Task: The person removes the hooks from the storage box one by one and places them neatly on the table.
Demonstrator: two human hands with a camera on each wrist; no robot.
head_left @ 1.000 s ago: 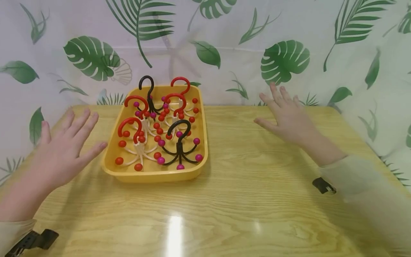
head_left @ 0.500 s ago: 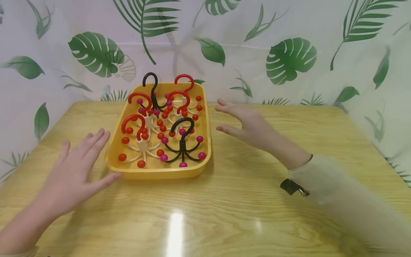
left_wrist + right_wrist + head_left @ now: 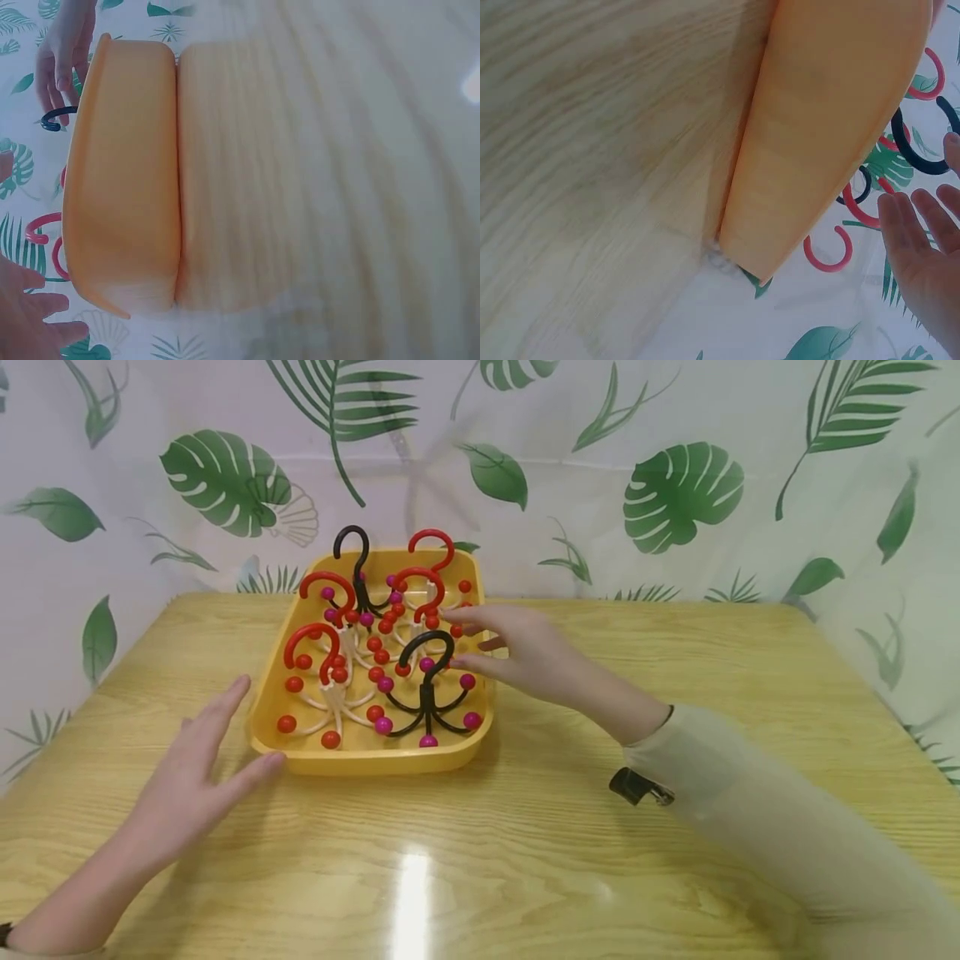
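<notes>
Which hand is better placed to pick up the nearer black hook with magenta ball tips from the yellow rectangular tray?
Right, I'd judge: the right hand extends over the right rim of the tray, its thumb close to the black hook. The left hand is by the near left corner, farther away.

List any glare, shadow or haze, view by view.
Head view: a white glare streak on the table; left wrist view: a bright spot at the right edge, plus an orange reflection of the yellow tray; right wrist view: hazy, washed-out colour and a narrow shadow along the tray's base.
</notes>
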